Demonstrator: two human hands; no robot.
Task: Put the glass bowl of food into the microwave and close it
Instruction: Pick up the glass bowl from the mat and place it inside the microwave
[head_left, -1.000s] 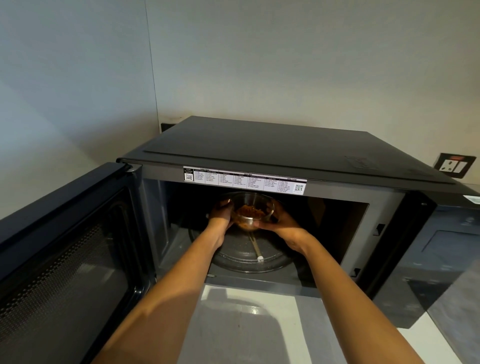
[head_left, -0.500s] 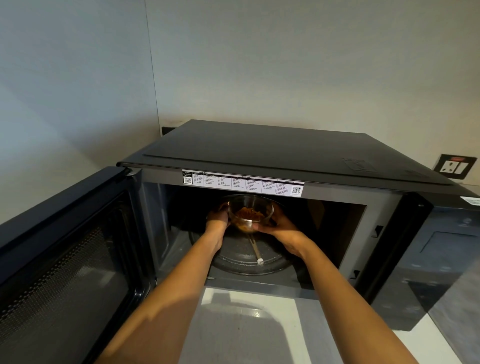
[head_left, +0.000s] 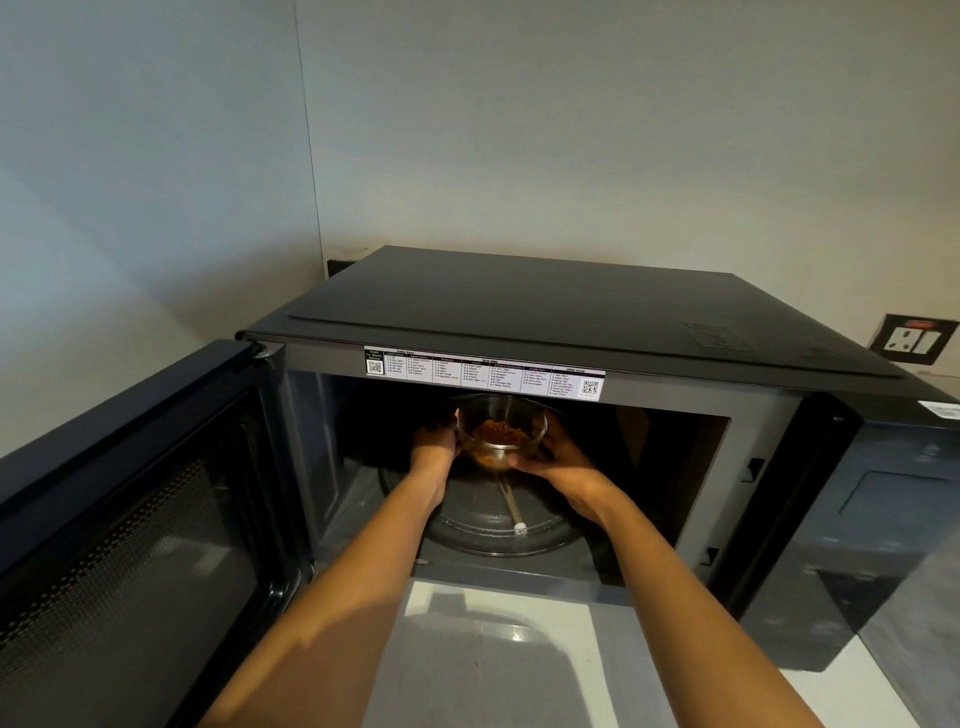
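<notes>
From the head view, both arms reach into the open microwave (head_left: 571, 322). The left hand (head_left: 434, 447) and right hand (head_left: 558, 460) cup the glass bowl (head_left: 501, 428) of brown food between them, fingers curled against its sides, above the glass turntable (head_left: 483, 525). The door (head_left: 130, 499) hangs wide open at left, over the white bench (head_left: 587, 660).

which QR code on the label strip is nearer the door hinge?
The left QR code, beside the open door; the other QR code sits at the strip's right end.
</notes>
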